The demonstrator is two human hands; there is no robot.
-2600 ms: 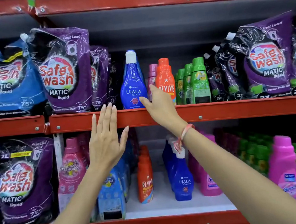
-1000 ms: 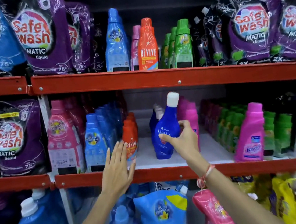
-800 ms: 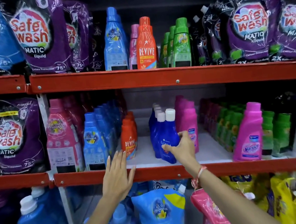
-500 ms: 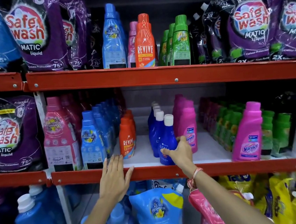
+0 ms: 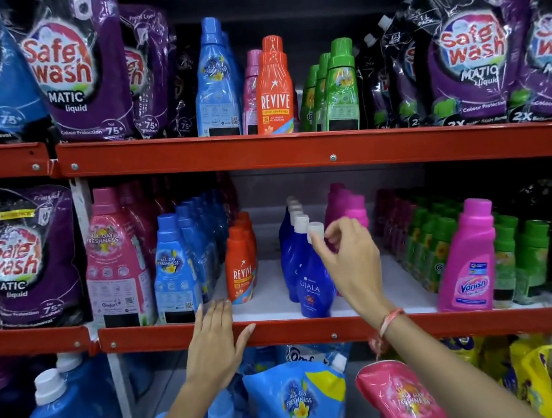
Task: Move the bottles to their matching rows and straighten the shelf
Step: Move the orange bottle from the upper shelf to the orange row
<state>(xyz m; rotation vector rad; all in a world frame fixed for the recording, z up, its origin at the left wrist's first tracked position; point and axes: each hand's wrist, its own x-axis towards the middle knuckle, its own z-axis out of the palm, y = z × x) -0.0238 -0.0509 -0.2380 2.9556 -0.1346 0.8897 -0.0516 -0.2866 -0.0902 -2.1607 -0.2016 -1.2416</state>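
A dark blue Ujala bottle (image 5: pixel 313 290) with a white cap stands upright at the front of its matching blue row on the middle shelf (image 5: pixel 348 330). My right hand (image 5: pixel 348 262) pinches that bottle's cap with its fingertips. My left hand (image 5: pixel 215 344) lies flat with spread fingers on the red front lip of the same shelf, holding nothing. On the upper shelf (image 5: pixel 295 149) an orange Revive bottle (image 5: pixel 273 90) stands in front of a pink bottle (image 5: pixel 252 88), between a light blue bottle (image 5: pixel 217 82) and green bottles (image 5: pixel 340 89).
The middle shelf also holds rows of large pink bottles (image 5: pixel 116 259), light blue bottles (image 5: pixel 175 270), orange Revive bottles (image 5: pixel 241 267), green bottles (image 5: pixel 442 246) and a pink Vanish bottle (image 5: pixel 470 260). Purple Safe Wash pouches (image 5: pixel 72 70) flank the upper shelf. Refill pouches (image 5: pixel 298 400) stand below.
My right hand carried the blue Ujala bottle from the upper shelf down to the middle shelf, set it in front of the blue row, then slid from its body up to its cap.
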